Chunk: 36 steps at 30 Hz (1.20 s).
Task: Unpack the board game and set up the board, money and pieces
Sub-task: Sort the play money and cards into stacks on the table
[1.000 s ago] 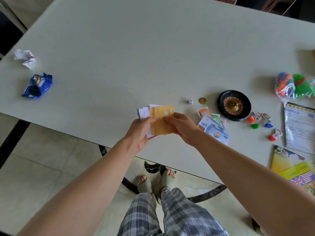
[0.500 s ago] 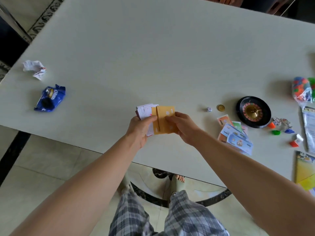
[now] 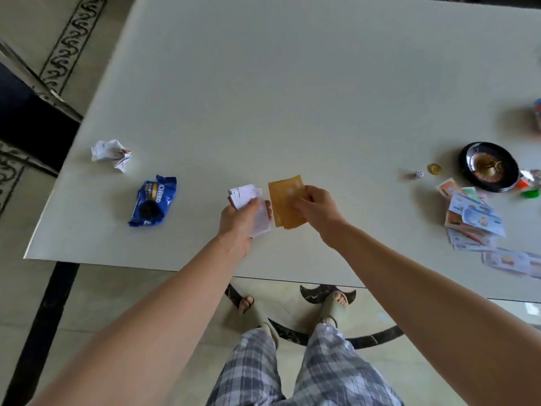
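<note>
My left hand [image 3: 240, 219] grips a stack of white cards [image 3: 248, 200] over the table's near edge. Just to its right, my right hand [image 3: 314, 208] pinches a small stack of orange-yellow cards [image 3: 285, 202], held apart from the white ones. Far right on the table lie spread play-money notes [image 3: 468, 218], a black roulette wheel [image 3: 487, 167], a gold coin [image 3: 434, 168], a white die [image 3: 418, 174] and coloured pieces [image 3: 530, 190] at the frame's edge.
A blue Oreo wrapper [image 3: 153, 200] and a crumpled white paper [image 3: 111, 153] lie at the left end of the pale table [image 3: 292, 83]. A bag of coloured pieces [image 3: 537, 112] peeks in at the right edge. My feet stand under the table's near edge.
The orange-yellow cards have come away from the white stack, pulled to the right by my right hand. The view has swung left, so the items on the right sit nearer the frame edge.
</note>
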Tool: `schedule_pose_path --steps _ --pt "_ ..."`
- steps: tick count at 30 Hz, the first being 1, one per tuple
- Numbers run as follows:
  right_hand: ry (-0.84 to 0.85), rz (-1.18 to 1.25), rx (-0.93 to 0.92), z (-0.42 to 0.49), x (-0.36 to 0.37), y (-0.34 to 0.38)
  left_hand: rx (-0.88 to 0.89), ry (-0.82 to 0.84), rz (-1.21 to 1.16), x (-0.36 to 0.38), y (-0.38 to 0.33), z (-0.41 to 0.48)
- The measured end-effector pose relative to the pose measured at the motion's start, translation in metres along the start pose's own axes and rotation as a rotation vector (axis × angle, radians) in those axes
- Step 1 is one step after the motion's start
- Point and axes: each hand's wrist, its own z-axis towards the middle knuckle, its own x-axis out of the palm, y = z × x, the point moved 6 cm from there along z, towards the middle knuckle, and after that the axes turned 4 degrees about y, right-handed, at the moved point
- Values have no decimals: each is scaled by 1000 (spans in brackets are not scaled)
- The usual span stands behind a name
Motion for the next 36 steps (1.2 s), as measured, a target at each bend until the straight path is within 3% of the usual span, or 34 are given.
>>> schedule_pose_path --steps 4,8,10,16,20,23,26,28,30,32,36 --pt "-79 -125 -42 -6 19 9 47 47 45 -9 -1 1" --pt "19 -85 -95 -20 39 17 71 120 24 -16 1 -2" --pt "86 -1 -98 -22 45 15 66 117 14 -21 2 -3" --pt "143 367 140 -8 43 -18 -19 191 10 -31 2 -1" --pt "178 426 189 -5 44 -23 -50 270 9 -29 -1 -3" --pt "82 165 72 1 42 -11 -32 206 -10 -33 -2 0" --pt "-143 -402 -247 5 39 14 -28 77 -28 -47 1 7" --pt "-178 -771 -482 3 53 18 -17 57 0 -53 3 9" --pt "-155 -1031 -545 1 69 8 -1 58 57 -55 6 11" --pt "-164 -1182 -556 0 77 1 20 71 121 -54 8 12" --pt "-157 -1255 -540 3 78 5 126 124 285 -49 7 15"
